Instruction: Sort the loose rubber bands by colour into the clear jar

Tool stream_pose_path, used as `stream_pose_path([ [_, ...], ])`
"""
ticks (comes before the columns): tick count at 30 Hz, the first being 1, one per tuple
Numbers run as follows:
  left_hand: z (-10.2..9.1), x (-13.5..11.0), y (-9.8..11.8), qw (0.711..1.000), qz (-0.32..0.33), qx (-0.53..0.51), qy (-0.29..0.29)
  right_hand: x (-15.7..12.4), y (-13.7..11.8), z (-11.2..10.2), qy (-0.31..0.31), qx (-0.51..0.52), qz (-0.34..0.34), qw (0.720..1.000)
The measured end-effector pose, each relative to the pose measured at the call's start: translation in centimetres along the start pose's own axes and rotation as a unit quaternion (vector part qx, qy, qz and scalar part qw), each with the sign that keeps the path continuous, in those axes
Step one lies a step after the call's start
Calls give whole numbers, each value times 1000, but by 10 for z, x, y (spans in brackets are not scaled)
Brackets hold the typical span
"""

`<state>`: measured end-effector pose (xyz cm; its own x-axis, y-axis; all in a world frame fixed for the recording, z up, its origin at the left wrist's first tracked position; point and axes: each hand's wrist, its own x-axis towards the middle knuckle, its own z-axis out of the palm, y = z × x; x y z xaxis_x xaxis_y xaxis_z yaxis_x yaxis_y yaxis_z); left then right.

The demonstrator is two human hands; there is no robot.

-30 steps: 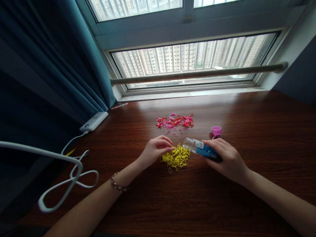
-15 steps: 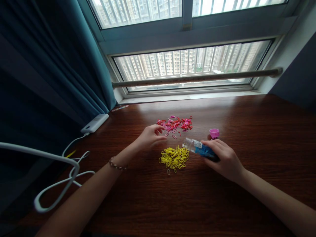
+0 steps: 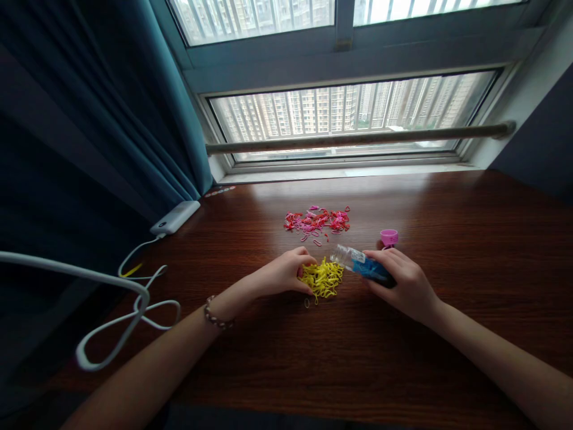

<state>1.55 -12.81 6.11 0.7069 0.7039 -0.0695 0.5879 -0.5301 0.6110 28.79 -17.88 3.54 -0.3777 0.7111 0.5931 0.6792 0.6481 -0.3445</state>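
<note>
A heap of small yellow rubber bands (image 3: pixel 324 278) lies on the dark wooden table (image 3: pixel 340 358). My left hand (image 3: pixel 286 273) rests at the heap's left edge, fingers curled into the bands. My right hand (image 3: pixel 400 280) grips a small clear bottle (image 3: pixel 356 261) lying on its side, part filled with blue bands, its open mouth pointing at the yellow heap. Farther back lies a scatter of pink and red bands (image 3: pixel 317 220). A pink cap (image 3: pixel 388 237) stands just behind my right hand.
A white power bank (image 3: pixel 175 217) sits at the table's back left with a white cable (image 3: pixel 134 298) looping off the left edge. A teal curtain (image 3: pixel 111 107) hangs at the left. The window sill and rail run along the back.
My left hand reached back to the pink and red bands half a second ago, then returned to the yellow heap. The right hand and bottle hardly moved.
</note>
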Motion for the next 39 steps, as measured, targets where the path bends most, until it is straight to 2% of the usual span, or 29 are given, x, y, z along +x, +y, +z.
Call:
stream_pose_path([
  [3, 2, 2, 1, 1000, 8, 8, 11, 0, -1, -1, -9, 5, 0, 1000],
  [7, 6, 7, -8, 1000, 11, -10, 28, -1, -2, -1, -37, 19, -1, 999],
  [11, -2, 14, -13, 998, 21, -62, 18, -1, 0, 1, -63, 43, 19, 997],
  [16, -21, 22, 1, 990, 69, -120, 35, 0, 5, 2, -74, 78, 37, 993],
  [20, -18, 27, 14, 987, 105, -113, 40, 0, 5, 3, -79, 98, 39, 991],
  [24, -5, 25, 17, 982, 115, -108, 107, -1, 4, 4, -66, 108, 58, 990],
  [30, 11, 19, 16, 974, 82, -114, 180, -2, -1, 4, -77, 98, 33, 992],
  [34, 18, 19, 18, 959, 45, -168, 224, -3, -3, 5, -69, 89, 33, 993],
  [39, 16, 17, 21, 949, 108, -146, 258, -3, -4, 4, -70, 95, 38, 992],
])
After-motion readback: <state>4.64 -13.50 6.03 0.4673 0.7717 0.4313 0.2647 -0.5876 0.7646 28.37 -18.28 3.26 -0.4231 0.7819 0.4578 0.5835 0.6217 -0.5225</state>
